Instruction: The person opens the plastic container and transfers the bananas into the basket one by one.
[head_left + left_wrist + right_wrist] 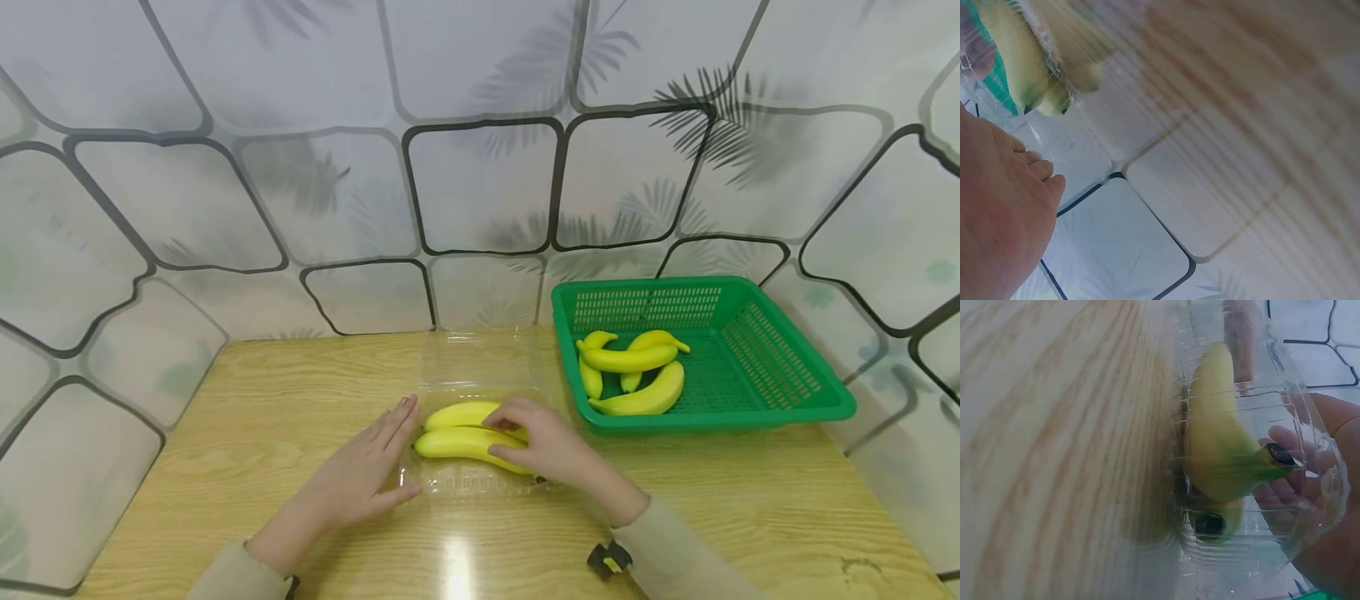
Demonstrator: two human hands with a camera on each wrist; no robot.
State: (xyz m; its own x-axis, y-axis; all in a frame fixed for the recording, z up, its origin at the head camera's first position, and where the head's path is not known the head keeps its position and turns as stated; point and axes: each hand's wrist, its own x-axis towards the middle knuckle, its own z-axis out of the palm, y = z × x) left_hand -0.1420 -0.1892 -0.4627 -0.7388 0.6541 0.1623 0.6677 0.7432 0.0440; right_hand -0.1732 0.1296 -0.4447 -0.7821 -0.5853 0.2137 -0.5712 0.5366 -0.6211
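Note:
Two yellow bananas (457, 444) lie side by side in a clear plastic clamshell box (472, 483) on the table, its lid (480, 358) folded back. My right hand (543, 442) reaches over the box's right part, thumb and curled fingers on either side of the front banana. Through the plastic in the right wrist view, the fingers (1282, 487) show beside the banana (1219, 431), its dark stem end near them. At the box's left edge rests my left hand (367, 467), fingers straight and thumb apart. The left wrist view shows this hand (1004, 206) beside the box.
A green plastic basket (772, 412) holding several bananas (652, 396) stands at the right, close to the box. Behind the wooden table (285, 400) rises a patterned wall (480, 183), with side walls at left and right.

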